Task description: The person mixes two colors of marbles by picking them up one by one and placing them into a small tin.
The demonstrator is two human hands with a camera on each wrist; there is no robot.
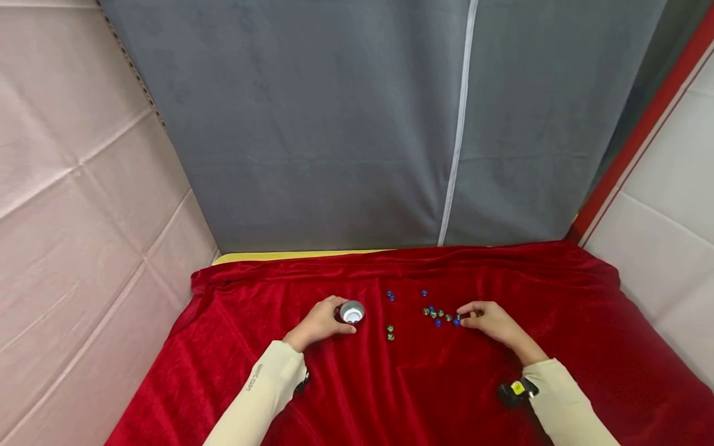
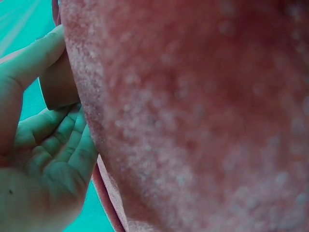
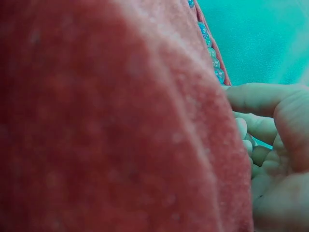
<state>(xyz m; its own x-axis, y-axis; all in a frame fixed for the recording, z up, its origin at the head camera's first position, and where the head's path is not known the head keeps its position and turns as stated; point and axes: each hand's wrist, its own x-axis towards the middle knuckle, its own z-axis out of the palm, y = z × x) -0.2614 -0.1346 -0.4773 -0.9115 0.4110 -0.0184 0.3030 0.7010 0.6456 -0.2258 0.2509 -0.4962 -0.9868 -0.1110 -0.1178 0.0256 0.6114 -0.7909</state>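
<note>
My left hand (image 1: 322, 321) grips a small round cup (image 1: 352, 313) with a grey rim and a pale inside, fingers round the far side and thumb at the near side. Part of that cup (image 2: 59, 82) also shows between thumb and fingers in the left wrist view. At the right end of a cluster of green and blue glass marbles (image 1: 440, 313), my right hand (image 1: 491, 320) pinches a marble between thumb and forefinger. A blue marble (image 1: 457, 323) lies right below those fingertips. In the right wrist view a cloth fold hides the fingertips.
Two green marbles (image 1: 390, 337) lie between the hands. Two blue marbles (image 1: 392, 298) sit farther back, with a single blue marble (image 1: 424, 293) to their right. Red velvet cloth (image 1: 368, 396) covers the table in folds. A grey curtain (image 1: 334, 124) hangs behind it.
</note>
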